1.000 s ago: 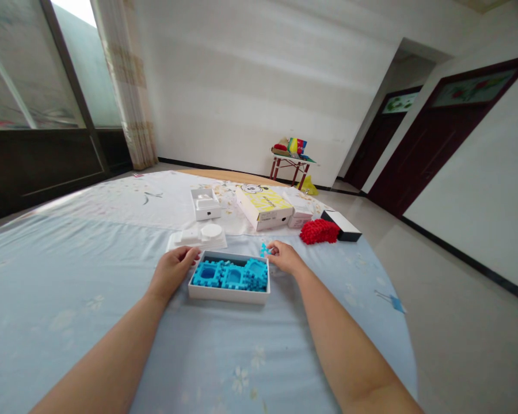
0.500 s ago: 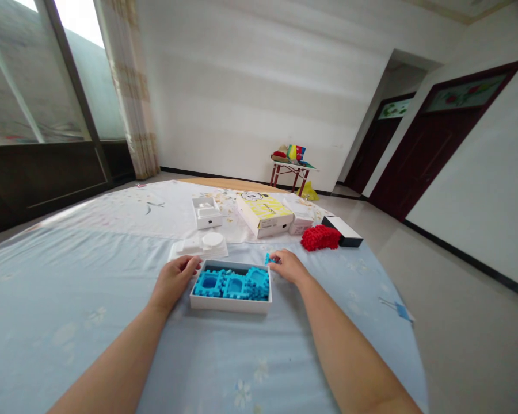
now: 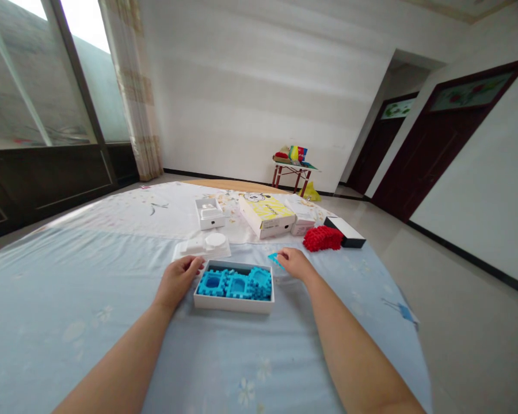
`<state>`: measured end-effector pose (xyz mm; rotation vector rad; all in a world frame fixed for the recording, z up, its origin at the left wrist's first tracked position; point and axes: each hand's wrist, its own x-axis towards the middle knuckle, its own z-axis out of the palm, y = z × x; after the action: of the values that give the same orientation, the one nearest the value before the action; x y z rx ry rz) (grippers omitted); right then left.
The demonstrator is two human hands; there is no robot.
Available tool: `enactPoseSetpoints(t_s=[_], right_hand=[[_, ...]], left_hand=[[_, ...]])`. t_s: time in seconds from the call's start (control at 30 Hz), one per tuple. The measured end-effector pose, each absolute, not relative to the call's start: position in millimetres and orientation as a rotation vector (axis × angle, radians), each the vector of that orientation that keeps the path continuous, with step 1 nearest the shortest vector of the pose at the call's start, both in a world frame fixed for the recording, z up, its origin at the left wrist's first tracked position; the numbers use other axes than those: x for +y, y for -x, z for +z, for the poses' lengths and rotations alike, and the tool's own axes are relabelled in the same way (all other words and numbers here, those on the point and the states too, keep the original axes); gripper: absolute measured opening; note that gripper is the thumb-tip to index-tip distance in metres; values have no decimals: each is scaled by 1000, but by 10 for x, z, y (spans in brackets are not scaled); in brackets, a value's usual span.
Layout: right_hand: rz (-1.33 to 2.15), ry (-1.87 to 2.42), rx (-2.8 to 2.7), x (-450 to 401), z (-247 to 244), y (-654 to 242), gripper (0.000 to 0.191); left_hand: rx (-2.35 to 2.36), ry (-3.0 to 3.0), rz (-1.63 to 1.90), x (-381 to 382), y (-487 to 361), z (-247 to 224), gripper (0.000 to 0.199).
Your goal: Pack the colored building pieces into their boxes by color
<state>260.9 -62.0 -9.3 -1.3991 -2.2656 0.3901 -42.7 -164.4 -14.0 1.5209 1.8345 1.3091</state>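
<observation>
A shallow white box stands on the table in front of me, holding several blue interlocking toy blocks with toothed edges. My left hand is at the box's back left corner, its fingers curled and closed against the side wall; part of the grip is hidden. Just past the back right corner, my right hand pinches a thin blue toy block between thumb and fingers, above the tablecloth. The fingers cover part of that block.
Behind the box lies a white plastic tray. Farther back stand an open white box, a yellow and white box and a small pinkish box. To the right, a red knobbly pile sits beside a black-and-white box.
My right hand has shifted slightly right, away from the white box, and the blue toy block in it has turned flatter. My left hand stays at the box. The view has shifted a little.
</observation>
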Motion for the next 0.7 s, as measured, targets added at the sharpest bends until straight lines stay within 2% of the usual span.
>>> enactPoseSetpoints(t_s=[0.3,0.5,0.7], right_hand=[[248,1508,-2139,-616,-66,-2596,21],[333,1053,-2066,-878,346,-2421,27],[340,797,-2368,-1186,547,-2141,25]], left_hand=[[1851,-1511,1286,-1643,412,-65,39],[1853,-1543,1290,-1650,411,-87,39],[1821,-1516,1308,-1660,389,-100,40]])
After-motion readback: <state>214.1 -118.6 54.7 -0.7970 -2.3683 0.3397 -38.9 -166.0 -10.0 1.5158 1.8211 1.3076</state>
